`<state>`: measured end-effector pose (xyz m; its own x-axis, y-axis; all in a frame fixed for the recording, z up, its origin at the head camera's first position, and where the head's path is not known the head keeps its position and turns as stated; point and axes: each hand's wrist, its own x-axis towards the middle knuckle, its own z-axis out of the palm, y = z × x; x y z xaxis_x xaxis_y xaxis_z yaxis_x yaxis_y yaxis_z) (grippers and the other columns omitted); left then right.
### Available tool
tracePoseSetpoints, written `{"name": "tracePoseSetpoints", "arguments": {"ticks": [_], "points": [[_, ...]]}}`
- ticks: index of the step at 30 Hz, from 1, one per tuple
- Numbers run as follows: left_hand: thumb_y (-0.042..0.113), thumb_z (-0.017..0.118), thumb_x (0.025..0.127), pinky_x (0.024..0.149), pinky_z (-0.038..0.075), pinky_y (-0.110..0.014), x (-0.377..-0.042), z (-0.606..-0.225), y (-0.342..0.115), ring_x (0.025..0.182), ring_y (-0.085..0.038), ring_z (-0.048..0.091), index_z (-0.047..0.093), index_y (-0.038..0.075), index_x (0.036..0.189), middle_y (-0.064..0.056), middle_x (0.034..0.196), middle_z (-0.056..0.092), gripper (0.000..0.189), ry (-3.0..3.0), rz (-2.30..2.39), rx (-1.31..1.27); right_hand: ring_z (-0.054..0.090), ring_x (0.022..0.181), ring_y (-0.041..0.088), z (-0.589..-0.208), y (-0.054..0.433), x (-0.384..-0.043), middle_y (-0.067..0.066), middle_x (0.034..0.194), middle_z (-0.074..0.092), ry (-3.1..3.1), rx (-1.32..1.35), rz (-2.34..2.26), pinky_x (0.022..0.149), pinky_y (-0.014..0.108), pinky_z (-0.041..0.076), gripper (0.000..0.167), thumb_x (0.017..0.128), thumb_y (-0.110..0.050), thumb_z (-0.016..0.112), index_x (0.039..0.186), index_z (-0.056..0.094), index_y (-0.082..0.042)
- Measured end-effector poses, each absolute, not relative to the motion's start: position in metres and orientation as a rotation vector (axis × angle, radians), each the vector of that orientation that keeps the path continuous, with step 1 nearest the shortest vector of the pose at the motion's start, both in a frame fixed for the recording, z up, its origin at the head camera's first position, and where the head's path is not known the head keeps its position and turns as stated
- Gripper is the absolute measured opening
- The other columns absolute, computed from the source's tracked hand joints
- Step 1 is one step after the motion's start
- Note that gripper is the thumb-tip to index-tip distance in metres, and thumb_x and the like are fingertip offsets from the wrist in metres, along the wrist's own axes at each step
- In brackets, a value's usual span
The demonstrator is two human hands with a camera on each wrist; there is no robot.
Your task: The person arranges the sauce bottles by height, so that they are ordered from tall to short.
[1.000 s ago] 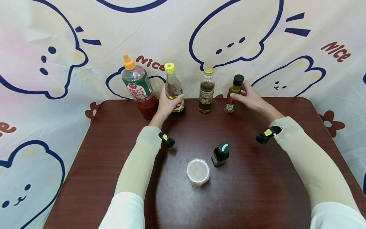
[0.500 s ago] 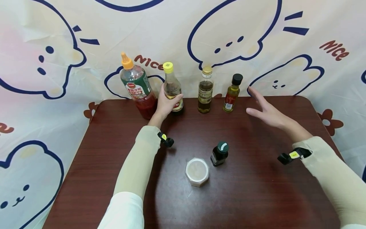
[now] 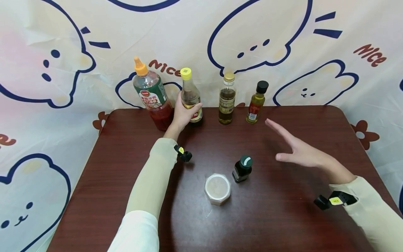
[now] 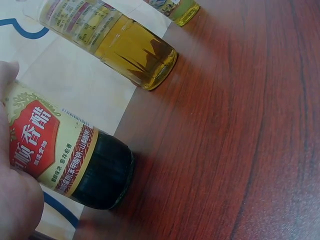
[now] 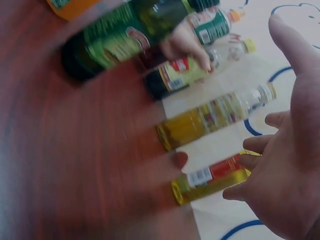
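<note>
My left hand (image 3: 182, 113) grips a yellow-capped vinegar bottle (image 3: 190, 95) standing at the table's back edge. Its red-and-cream label and dark base (image 4: 105, 172) show large in the left wrist view. Over the right side of the table, my right hand (image 3: 299, 150) has its fingers extended and thumb apart, holding nothing. Ahead of those fingertips stands a small oil bottle (image 3: 255, 105) with a black cap and red label. To the hand's left is a short dark bottle (image 3: 241, 171) with a green cap; its green label (image 5: 117, 45) shows in the right wrist view.
Left of the vinegar stands a large red sauce squeeze bottle (image 3: 153, 99) with an orange nozzle. A pale-capped oil bottle (image 3: 227, 103) is between the vinegar and the small oil bottle. A white-lidded jar (image 3: 217, 188) sits mid-table (image 3: 267, 217). A printed cloth (image 3: 176, 31) hangs behind.
My right hand has let go of the small oil bottle and drawn back towards the front right, fingers spreading. The left hand keeps its grip on the vinegar bottle in place.
</note>
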<state>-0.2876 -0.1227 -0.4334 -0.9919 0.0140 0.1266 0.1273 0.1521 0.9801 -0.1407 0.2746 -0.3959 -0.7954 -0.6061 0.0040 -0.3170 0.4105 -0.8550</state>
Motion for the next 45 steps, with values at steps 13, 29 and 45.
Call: {"name": "tracePoseSetpoints", "arguments": {"ticks": [13, 29, 45], "points": [[0.019, 0.079, 0.090, 0.118, 0.033, -0.042, -0.289, -0.432, -0.121, 0.138, -0.025, 0.043, 0.025, 0.018, 0.159, -0.009, 0.153, 0.042, 0.088, -2.339, -2.022, -0.123, 0.013, 0.155, 0.020, -0.424, 0.239, -0.130, 0.006, 0.170, 0.015, 2.089, -1.047, -1.467, 0.118, 0.016, 0.015, 0.102, 0.087, -0.028, 0.080, 0.164, 0.014, -0.020], [0.024, 0.080, 0.090, 0.115, 0.037, -0.042, -0.290, -0.435, -0.122, 0.132, -0.023, 0.048, 0.030, 0.018, 0.155, -0.008, 0.146, 0.048, 0.082, -2.307, -2.002, -0.149, 0.019, 0.154, 0.021, -0.446, 0.201, -0.129, 0.003, 0.168, 0.021, 2.014, -1.113, -1.380, 0.121, 0.026, 0.018, 0.105, 0.082, -0.002, 0.083, 0.163, 0.019, -0.018], [0.018, 0.080, 0.090, 0.115, 0.037, -0.043, -0.290, -0.437, -0.122, 0.132, -0.025, 0.048, 0.031, 0.018, 0.155, -0.009, 0.146, 0.048, 0.081, -2.303, -2.013, -0.129, 0.033, 0.149, 0.021, -0.461, 0.187, -0.126, 0.011, 0.163, 0.034, 1.821, -1.062, -1.513, 0.120, 0.028, 0.028, 0.083, 0.088, 0.007, 0.073, 0.158, 0.030, -0.007]]}}
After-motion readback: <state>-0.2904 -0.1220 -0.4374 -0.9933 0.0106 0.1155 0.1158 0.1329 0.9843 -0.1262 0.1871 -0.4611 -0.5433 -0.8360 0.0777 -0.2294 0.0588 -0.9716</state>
